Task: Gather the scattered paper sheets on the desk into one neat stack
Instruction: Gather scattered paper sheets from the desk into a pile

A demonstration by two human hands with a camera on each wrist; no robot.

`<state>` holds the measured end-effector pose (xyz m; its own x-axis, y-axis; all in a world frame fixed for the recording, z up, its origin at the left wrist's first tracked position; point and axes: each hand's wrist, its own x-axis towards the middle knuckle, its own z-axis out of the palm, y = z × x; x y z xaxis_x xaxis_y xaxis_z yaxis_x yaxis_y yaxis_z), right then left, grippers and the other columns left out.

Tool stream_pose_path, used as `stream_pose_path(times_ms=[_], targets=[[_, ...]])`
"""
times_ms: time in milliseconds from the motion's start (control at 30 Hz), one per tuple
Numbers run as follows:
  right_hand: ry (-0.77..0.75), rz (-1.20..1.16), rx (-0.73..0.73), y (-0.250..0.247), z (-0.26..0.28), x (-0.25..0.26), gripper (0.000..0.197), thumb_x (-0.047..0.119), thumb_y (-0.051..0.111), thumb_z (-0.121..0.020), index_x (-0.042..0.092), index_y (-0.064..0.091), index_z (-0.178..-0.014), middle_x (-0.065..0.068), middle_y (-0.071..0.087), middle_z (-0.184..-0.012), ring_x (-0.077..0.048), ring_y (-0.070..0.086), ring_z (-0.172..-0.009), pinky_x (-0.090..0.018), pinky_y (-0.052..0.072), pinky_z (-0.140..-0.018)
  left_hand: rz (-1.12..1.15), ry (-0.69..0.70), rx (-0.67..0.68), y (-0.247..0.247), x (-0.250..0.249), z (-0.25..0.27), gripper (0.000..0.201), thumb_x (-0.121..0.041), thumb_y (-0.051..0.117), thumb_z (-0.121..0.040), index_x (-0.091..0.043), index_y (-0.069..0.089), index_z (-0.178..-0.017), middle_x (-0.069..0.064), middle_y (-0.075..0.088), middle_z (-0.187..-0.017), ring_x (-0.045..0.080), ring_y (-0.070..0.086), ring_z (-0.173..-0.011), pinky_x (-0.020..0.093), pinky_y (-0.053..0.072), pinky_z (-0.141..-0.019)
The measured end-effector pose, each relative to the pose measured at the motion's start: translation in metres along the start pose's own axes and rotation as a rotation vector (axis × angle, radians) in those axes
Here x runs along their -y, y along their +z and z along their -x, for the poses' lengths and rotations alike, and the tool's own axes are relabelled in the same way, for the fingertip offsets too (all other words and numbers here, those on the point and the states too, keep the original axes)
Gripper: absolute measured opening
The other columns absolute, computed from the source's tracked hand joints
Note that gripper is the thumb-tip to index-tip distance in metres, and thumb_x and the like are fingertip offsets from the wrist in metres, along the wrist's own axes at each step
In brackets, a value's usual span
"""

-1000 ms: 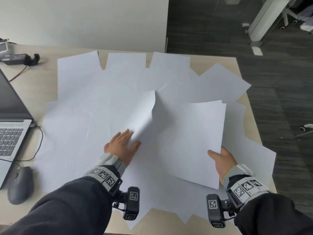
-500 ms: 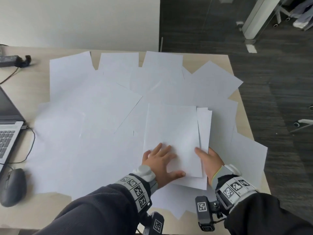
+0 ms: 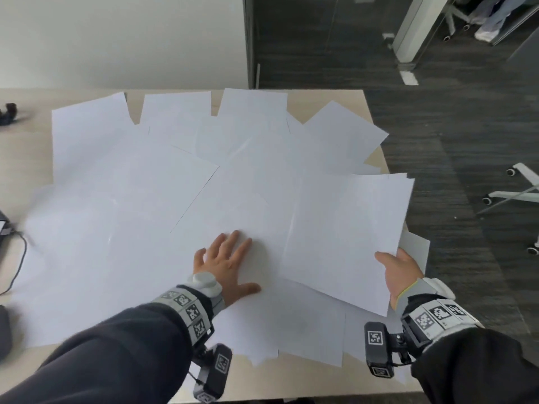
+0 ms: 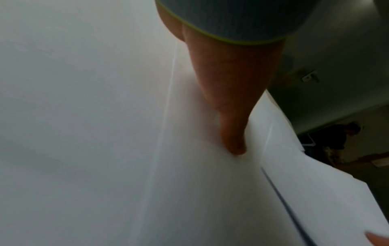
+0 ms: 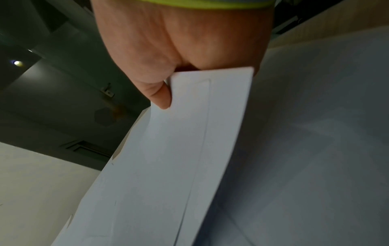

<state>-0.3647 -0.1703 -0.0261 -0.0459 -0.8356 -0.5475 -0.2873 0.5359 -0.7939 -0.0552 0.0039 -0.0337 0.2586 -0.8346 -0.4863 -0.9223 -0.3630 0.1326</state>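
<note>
Several white paper sheets point(image 3: 122, 199) lie overlapping across most of the light wooden desk point(image 3: 297, 100). My right hand point(image 3: 401, 271) pinches the near right corner of a small held stack of sheets point(image 3: 347, 234), thumb on top, raised a little over the desk's right side; the right wrist view shows that held stack point(image 5: 168, 166) from below, pinched by the right hand point(image 5: 168, 79). My left hand point(image 3: 226, 263) lies flat with spread fingers on a loose sheet point(image 3: 248, 199) just left of the stack. In the left wrist view a finger point(image 4: 233, 141) presses onto white paper point(image 4: 84, 133).
A black cable point(image 3: 17, 258) and a dark object point(image 3: 7, 113) sit at the desk's left edge. The desk's right edge point(image 3: 385, 158) drops to dark floor, where white chair legs on castors point(image 3: 519, 191) stand. A white wall rises behind the desk.
My right hand has carried the held stack to the right. My left hand came off that stack and now presses on a loose sheet to its left.
</note>
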Motion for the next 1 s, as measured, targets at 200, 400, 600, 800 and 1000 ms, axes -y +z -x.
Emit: stream_pose_path(times_ms=[200,400,600,800,1000], targets=[[-0.009,0.044,0.03,-0.004,0.003,-0.007,0.022,0.008,0.058,-0.093,0.026,0.067,-0.101,0.002,0.07,-0.091,-0.031,0.065,-0.091,-0.048,0.051,-0.095,-0.061,-0.059,0.004,-0.031,0.007,-0.024,0.073,-0.026,0.05,-0.097,-0.056,0.012,-0.152,-0.013,-0.016,-0.167,0.018,-0.013,-0.155,0.048,0.005,-0.123],[0.009,0.074,0.069,-0.001,0.007,-0.012,0.024,0.011,0.056,-0.093,0.032,0.066,-0.092,0.003,0.071,-0.096,-0.029,0.065,-0.093,-0.048,0.051,-0.095,0.112,-0.154,-0.05,-0.011,-0.031,-0.004,0.097,-0.081,0.045,-0.082,-0.044,-0.004,-0.157,-0.008,-0.022,-0.166,0.021,-0.017,-0.154,0.052,0.003,-0.123],[-0.009,0.064,0.038,-0.012,0.004,-0.01,0.021,0.013,0.052,-0.095,0.028,0.067,-0.098,-0.005,0.071,-0.098,-0.031,0.065,-0.089,-0.045,0.05,-0.092,0.082,-0.171,0.075,0.012,-0.042,0.006,0.138,-0.102,0.046,-0.05,-0.044,-0.03,-0.15,-0.006,-0.042,-0.157,0.026,-0.035,-0.148,0.06,-0.008,-0.12],[-0.041,0.039,-0.025,-0.02,0.002,-0.006,0.019,0.011,0.05,-0.097,0.016,0.065,-0.108,0.001,0.068,-0.084,-0.022,0.061,-0.075,-0.036,0.049,-0.082,0.131,-0.108,-0.042,-0.001,-0.015,-0.005,0.117,-0.089,0.055,-0.067,-0.046,-0.007,-0.156,-0.017,-0.016,-0.166,0.014,-0.014,-0.154,0.048,0.005,-0.124],[-0.024,0.027,0.05,-0.01,0.008,-0.01,0.017,0.012,0.051,-0.098,0.016,0.064,-0.106,0.001,0.069,-0.088,-0.02,0.063,-0.078,-0.031,0.049,-0.072,0.294,-0.104,-0.184,-0.013,-0.007,-0.005,0.082,-0.075,0.056,-0.082,-0.039,0.035,-0.152,-0.02,0.029,-0.162,0.01,0.017,-0.153,0.036,0.023,-0.122]])
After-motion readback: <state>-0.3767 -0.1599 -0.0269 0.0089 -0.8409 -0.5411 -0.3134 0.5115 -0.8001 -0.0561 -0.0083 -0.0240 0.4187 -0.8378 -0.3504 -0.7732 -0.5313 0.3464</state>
